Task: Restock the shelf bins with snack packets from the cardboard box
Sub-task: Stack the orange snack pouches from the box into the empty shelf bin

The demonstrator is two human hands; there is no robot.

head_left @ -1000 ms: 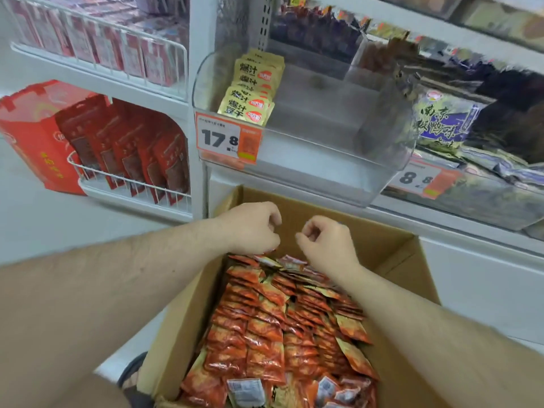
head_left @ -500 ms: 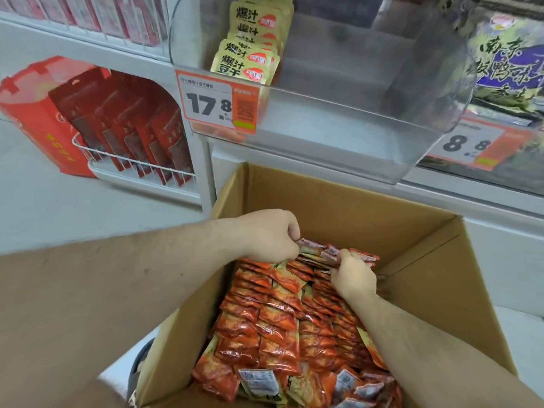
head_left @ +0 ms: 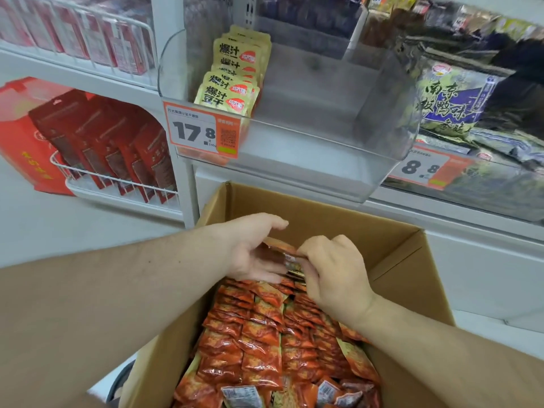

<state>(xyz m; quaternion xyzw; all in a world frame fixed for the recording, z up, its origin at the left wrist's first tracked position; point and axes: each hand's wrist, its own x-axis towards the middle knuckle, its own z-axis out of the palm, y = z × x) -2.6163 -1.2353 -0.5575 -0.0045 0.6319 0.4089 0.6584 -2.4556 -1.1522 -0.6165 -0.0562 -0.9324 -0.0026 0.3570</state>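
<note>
An open cardboard box (head_left: 347,219) stands below the shelf, filled with rows of small orange-red snack packets (head_left: 259,334). Above the far end of the rows, both hands hold a small stack of these packets (head_left: 287,254) between them. My left hand (head_left: 253,251) cups the stack's left side with thumb on top. My right hand (head_left: 335,272) grips the right side with curled fingers. Above is a clear plastic shelf bin (head_left: 382,136) with a row of yellow packets (head_left: 232,75) at its left; the rest of it is bare.
A 17.8 price tag (head_left: 203,129) hangs on the bin's front. A neighbouring bin at right holds green-purple packets (head_left: 453,107) behind an 8.8 tag (head_left: 424,167). Wire racks with red packets (head_left: 112,151) and a red box (head_left: 23,136) stand at left.
Both hands went from pinching at the far row of packets to lifting a small stack out of the box between them. The view has tilted up toward the bin.
</note>
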